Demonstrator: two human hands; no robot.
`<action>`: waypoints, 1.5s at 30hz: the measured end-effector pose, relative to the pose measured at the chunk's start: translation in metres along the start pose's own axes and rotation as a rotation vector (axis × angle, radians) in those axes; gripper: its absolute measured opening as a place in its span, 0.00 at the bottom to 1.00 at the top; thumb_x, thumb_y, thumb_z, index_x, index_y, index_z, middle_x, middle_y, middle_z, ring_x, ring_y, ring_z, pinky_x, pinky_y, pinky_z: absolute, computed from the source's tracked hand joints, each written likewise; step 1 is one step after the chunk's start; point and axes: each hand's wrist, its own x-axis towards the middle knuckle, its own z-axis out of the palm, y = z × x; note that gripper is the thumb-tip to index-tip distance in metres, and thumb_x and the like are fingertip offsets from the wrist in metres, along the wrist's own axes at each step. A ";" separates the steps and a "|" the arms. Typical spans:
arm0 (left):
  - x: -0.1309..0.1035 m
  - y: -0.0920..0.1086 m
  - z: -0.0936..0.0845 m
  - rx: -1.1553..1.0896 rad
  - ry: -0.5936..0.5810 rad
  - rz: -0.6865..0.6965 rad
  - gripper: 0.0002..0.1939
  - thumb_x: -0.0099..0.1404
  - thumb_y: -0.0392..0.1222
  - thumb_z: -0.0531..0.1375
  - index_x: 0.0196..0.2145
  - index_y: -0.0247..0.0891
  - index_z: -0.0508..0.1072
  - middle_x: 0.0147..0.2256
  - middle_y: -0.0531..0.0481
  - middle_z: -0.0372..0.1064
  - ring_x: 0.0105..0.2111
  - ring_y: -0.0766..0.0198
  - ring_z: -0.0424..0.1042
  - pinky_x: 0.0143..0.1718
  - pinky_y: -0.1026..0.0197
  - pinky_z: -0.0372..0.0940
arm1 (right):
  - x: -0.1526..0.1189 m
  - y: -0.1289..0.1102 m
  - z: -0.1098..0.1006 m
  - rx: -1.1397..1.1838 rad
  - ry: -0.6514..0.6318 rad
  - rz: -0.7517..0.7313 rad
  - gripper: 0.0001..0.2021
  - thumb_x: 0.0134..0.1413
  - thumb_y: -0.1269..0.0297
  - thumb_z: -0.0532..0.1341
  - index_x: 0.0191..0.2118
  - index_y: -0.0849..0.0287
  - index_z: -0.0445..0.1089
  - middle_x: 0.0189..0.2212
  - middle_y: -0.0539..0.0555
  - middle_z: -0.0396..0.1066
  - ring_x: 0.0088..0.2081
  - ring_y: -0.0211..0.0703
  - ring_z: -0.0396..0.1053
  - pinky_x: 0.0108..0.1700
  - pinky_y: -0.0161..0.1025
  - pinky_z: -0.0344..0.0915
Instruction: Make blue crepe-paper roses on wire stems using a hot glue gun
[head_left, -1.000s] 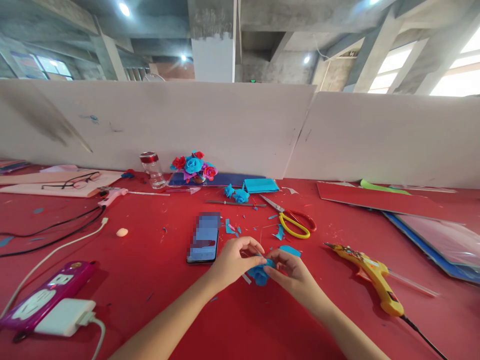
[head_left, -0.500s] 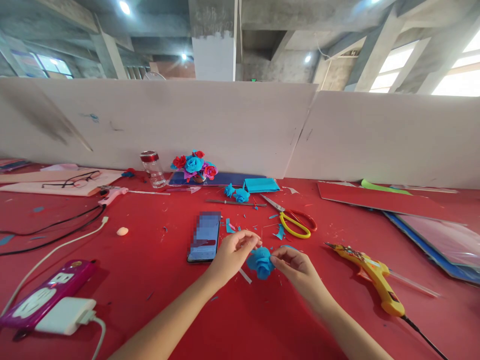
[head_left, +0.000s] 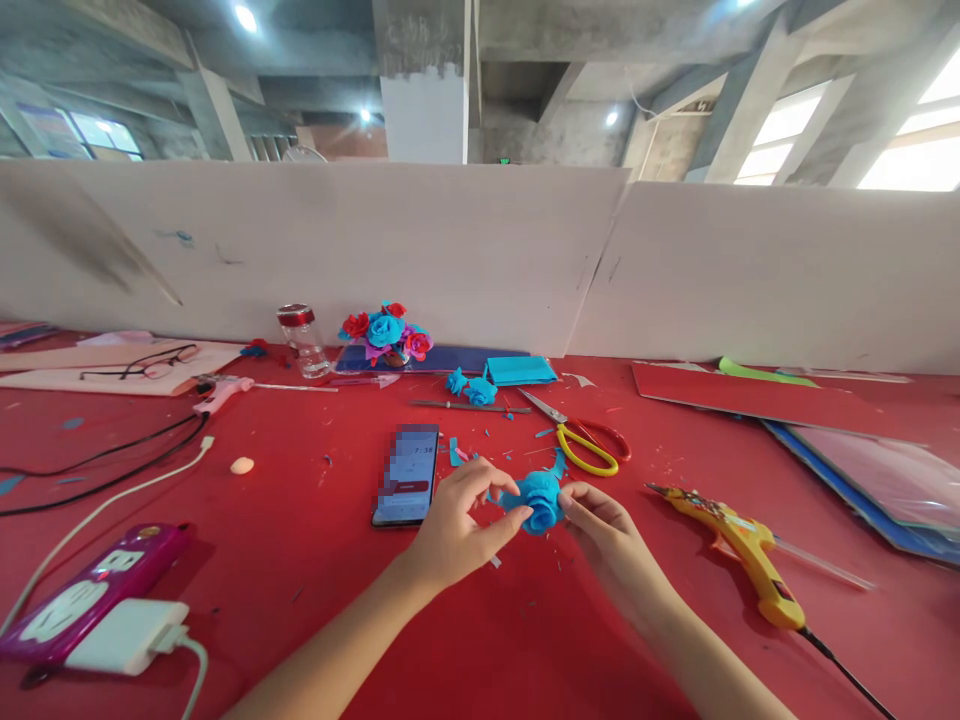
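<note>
A blue crepe-paper flower (head_left: 541, 502) with layered, curled petals is held above the red table. My right hand (head_left: 609, 530) pinches its right edge between thumb and forefinger. At the flower's left side is my left hand (head_left: 469, 520), its thumb and forefinger apart around a blue petal edge; whether the fingertips press on it is hard to see. Just left of that hand lies a phone (head_left: 406, 474) with a lit screen. Scissors (head_left: 589, 448) with yellow and red handles rest behind the flower, among small blue paper scraps (head_left: 454, 453).
A yellow glue gun (head_left: 739, 550) lies at right, its cord running to the front edge. At left are a purple power strip (head_left: 97, 590) and a pink glue gun (head_left: 223, 392). Behind stand a glass jar (head_left: 306, 345), a paper bouquet (head_left: 386, 332) and blue flowers (head_left: 478, 391).
The blue flower has been raised slightly and moved right, turning in my right hand. My left thumb and forefinger have parted from a pinch and come to the flower's left side.
</note>
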 end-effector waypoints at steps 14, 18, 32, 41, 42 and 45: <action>0.000 0.000 0.000 -0.043 -0.013 0.014 0.05 0.57 0.35 0.57 0.32 0.38 0.72 0.30 0.49 0.67 0.31 0.65 0.67 0.35 0.63 0.62 | 0.001 0.000 0.000 0.081 0.023 0.026 0.10 0.41 0.58 0.68 0.25 0.57 0.71 0.25 0.50 0.68 0.30 0.38 0.64 0.36 0.35 0.62; -0.001 -0.002 0.001 -0.069 -0.119 -0.114 0.06 0.59 0.38 0.55 0.27 0.37 0.70 0.19 0.54 0.63 0.20 0.68 0.60 0.22 0.66 0.55 | 0.003 0.002 -0.002 0.131 0.048 0.026 0.10 0.41 0.57 0.68 0.25 0.57 0.71 0.24 0.48 0.66 0.27 0.37 0.62 0.32 0.34 0.61; -0.001 -0.001 0.005 -0.158 -0.099 -0.229 0.05 0.60 0.40 0.55 0.30 0.38 0.69 0.20 0.55 0.61 0.21 0.69 0.60 0.22 0.67 0.55 | 0.006 0.008 -0.006 0.300 0.035 0.107 0.06 0.43 0.61 0.67 0.27 0.55 0.72 0.27 0.48 0.70 0.32 0.36 0.66 0.38 0.33 0.62; 0.009 -0.004 0.010 -0.687 -0.157 -0.557 0.14 0.58 0.47 0.59 0.39 0.38 0.69 0.40 0.47 0.71 0.43 0.60 0.69 0.46 0.58 0.61 | 0.006 0.006 -0.006 0.367 -0.018 0.132 0.05 0.45 0.62 0.67 0.27 0.55 0.72 0.25 0.47 0.71 0.29 0.35 0.67 0.38 0.34 0.63; 0.010 -0.003 0.010 -0.713 -0.157 -0.549 0.14 0.57 0.48 0.61 0.37 0.37 0.70 0.39 0.47 0.71 0.43 0.60 0.69 0.47 0.58 0.60 | 0.005 0.006 -0.006 0.365 -0.023 0.128 0.05 0.45 0.62 0.67 0.27 0.55 0.72 0.25 0.47 0.71 0.29 0.35 0.67 0.38 0.34 0.63; 0.010 0.000 0.007 -0.766 -0.133 -0.538 0.14 0.55 0.49 0.63 0.33 0.36 0.71 0.35 0.48 0.72 0.39 0.60 0.70 0.46 0.58 0.61 | 0.002 0.005 -0.004 0.344 -0.040 0.105 0.05 0.44 0.63 0.67 0.27 0.56 0.72 0.25 0.47 0.71 0.29 0.36 0.67 0.36 0.33 0.62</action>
